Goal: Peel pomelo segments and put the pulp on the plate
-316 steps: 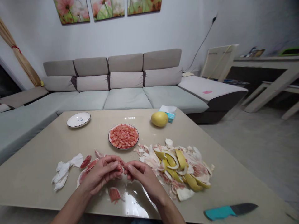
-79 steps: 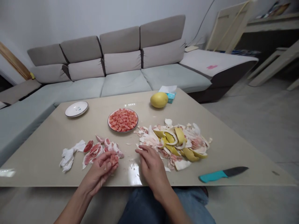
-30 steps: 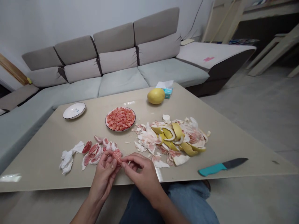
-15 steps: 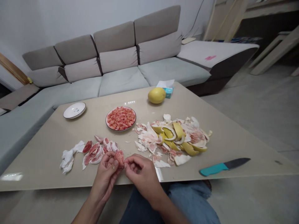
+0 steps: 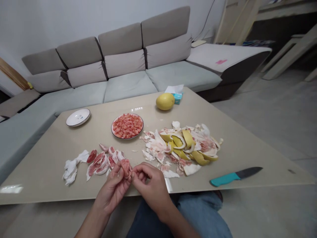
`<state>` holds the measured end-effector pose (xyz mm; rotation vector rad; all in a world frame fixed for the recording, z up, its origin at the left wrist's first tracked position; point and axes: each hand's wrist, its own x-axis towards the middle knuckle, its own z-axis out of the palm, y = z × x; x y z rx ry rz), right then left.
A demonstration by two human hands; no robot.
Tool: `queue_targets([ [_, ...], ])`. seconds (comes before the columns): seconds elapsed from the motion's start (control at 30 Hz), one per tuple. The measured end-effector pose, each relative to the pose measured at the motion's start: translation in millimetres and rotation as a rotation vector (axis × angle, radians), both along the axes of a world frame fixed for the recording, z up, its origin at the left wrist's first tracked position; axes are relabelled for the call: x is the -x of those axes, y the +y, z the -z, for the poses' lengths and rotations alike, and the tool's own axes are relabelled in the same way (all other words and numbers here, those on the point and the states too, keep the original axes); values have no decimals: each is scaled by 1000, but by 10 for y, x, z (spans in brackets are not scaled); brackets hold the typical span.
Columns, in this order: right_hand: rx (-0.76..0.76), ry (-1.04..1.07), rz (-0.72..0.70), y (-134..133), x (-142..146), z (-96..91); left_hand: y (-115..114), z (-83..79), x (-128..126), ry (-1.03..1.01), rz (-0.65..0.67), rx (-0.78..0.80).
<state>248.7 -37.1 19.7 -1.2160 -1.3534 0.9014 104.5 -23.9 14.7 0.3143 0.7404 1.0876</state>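
Both hands meet over the near edge of the beige table (image 5: 247,148). My left hand (image 5: 114,190) is closed round a pink pomelo segment (image 5: 125,166), held up between thumb and fingers. My right hand (image 5: 148,188) pinches the segment's right edge with thumb and forefinger. Just beyond the hands lie several unpeeled pink segments (image 5: 101,162) beside a crumpled white tissue (image 5: 71,167). A plate of peeled pink flesh (image 5: 127,125) stands further back. A heap of yellow rind and white pith (image 5: 183,147) lies to the right.
A teal-handled knife (image 5: 234,176) lies near the front right edge. A whole yellow pomelo (image 5: 165,101) and a tissue box (image 5: 176,93) sit at the far side, an empty white plate (image 5: 78,117) at the far left. A grey sofa (image 5: 123,72) stands behind.
Earlier my right hand reached to the peel heap, then came back to the segment. Over the last second both hands stay together and the segment has tipped slightly upward.
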Motion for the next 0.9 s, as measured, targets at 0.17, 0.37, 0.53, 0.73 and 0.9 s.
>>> queue_targets([
  [0.17,-23,-33,-57,-11,16,21,-36,-49,24,236,149,-166],
  [0.37,-18,-67,-52,-37,84,39,-42,-32,89,497,164,-258],
  [0.53,112,5,-25,-22,101,24,-29,-25,88,551,172,-242],
  [0.73,344,323,-170,3,53,43,-49,-84,83,552,181,-263],
  [0.9,395,376,-265,2,13,-8,-34,-101,93,613,110,-280],
])
